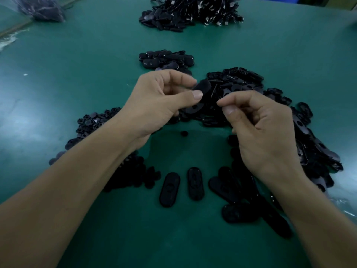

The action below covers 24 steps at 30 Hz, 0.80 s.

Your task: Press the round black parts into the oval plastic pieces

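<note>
My left hand (160, 99) pinches a black oval plastic piece (200, 88) between thumb and fingers, above the table centre. My right hand (257, 128) hovers just right of it with thumb and forefinger pinched together; whether a small part sits between them is hidden. A heap of oval pieces (270, 113) spreads behind and to the right of both hands. Round black parts (90, 122) lie in a pile under my left forearm, and one lone round part (184, 133) lies between my wrists. Three oval pieces (169, 189) lie side by side near the front.
On the green table (77, 64), a smaller pile of oval pieces (166, 59) sits behind the hands. A big heap of black cabled parts (193, 14) lies at the far edge. A plastic bag (42, 8) of dark parts sits at the far left.
</note>
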Each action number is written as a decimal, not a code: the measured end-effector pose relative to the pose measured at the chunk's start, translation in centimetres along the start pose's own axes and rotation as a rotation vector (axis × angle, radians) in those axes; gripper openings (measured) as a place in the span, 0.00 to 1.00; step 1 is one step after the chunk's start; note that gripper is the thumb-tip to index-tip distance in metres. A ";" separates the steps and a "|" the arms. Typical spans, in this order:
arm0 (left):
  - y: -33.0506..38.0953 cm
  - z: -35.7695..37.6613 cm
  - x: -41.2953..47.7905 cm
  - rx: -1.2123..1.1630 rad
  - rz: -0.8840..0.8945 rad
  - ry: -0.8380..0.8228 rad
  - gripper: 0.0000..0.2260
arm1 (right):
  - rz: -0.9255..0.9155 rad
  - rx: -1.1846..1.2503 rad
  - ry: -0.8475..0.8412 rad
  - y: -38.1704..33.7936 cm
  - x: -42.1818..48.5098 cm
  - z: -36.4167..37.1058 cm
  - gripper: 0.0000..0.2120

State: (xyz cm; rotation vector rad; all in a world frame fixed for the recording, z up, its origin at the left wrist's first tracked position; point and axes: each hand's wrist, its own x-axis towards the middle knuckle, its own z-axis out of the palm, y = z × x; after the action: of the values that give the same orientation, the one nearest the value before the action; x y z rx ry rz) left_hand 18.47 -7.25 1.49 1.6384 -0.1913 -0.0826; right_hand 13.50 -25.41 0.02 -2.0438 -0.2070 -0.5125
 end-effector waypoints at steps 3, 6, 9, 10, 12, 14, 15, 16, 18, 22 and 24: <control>0.0 0.1 0.0 0.007 0.005 -0.037 0.12 | 0.003 0.059 -0.004 -0.2 -0.1 0.1 0.11; 0.1 0.5 -0.2 -0.034 0.001 -0.077 0.11 | 0.011 0.081 -0.011 -0.4 -0.2 0.2 0.11; 0.1 0.6 -0.4 -0.044 -0.010 -0.082 0.09 | 0.025 0.138 0.017 -0.6 -0.1 0.2 0.12; 0.0 0.7 -0.5 -0.069 -0.022 -0.081 0.08 | 0.032 0.162 0.031 -0.6 -0.1 0.1 0.11; 0.1 0.8 -0.7 -0.142 -0.049 -0.077 0.07 | 0.046 0.208 0.050 -0.6 -0.1 0.0 0.11; 0.2 1.1 -0.8 -0.190 -0.058 -0.067 0.08 | 0.061 0.255 0.056 -0.7 0.0 -0.1 0.10; 0.2 1.2 -0.8 -0.198 -0.054 -0.063 0.08 | 0.072 0.283 0.051 -0.8 0.0 -0.1 0.11; 0.2 1.4 -0.9 -0.198 -0.046 -0.061 0.09 | 0.084 0.318 0.043 -0.8 -0.1 -0.1 0.13; 0.3 1.5 -0.9 -0.187 -0.030 -0.070 0.12 | 0.107 0.383 0.026 -0.9 0.0 -0.2 0.15; 0.5 1.6 -1.1 -0.168 -0.012 -0.086 0.09 | 0.147 0.430 0.021 -0.9 0.0 -0.2 0.17; 0.6 1.6 -1.2 -0.173 -0.016 -0.091 0.06 | 0.157 0.437 0.032 -0.8 0.1 -0.2 0.17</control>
State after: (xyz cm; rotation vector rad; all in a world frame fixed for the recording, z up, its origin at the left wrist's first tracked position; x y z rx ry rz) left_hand 16.98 -8.68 1.85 1.4650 -0.2346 -0.1816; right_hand 13.28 -25.16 0.79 -1.6093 -0.1242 -0.3646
